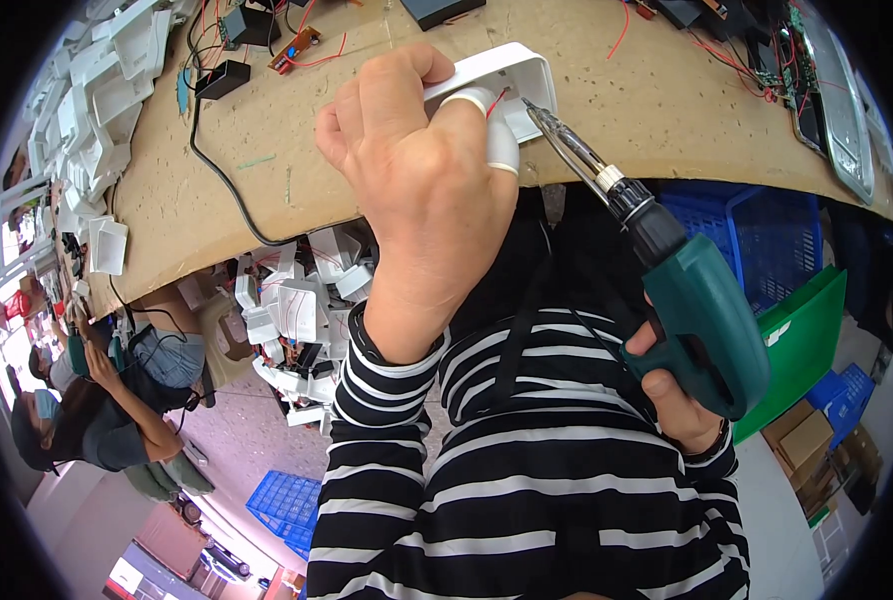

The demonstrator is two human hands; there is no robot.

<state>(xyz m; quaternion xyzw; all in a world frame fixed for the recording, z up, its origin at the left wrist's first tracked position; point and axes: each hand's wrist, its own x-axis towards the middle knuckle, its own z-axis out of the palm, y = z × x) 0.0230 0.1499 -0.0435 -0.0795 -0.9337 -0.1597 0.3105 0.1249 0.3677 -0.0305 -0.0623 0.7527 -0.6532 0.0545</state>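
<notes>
From here I see the left hand grasping the white casing above the table, long side crosswise; the right hand, farther off, grips the green soldering gun, tip slanting up-left toward the casing.

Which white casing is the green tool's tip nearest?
The white casing held in your left hand; the other casings lie in heaps farther left, unheld.
</notes>
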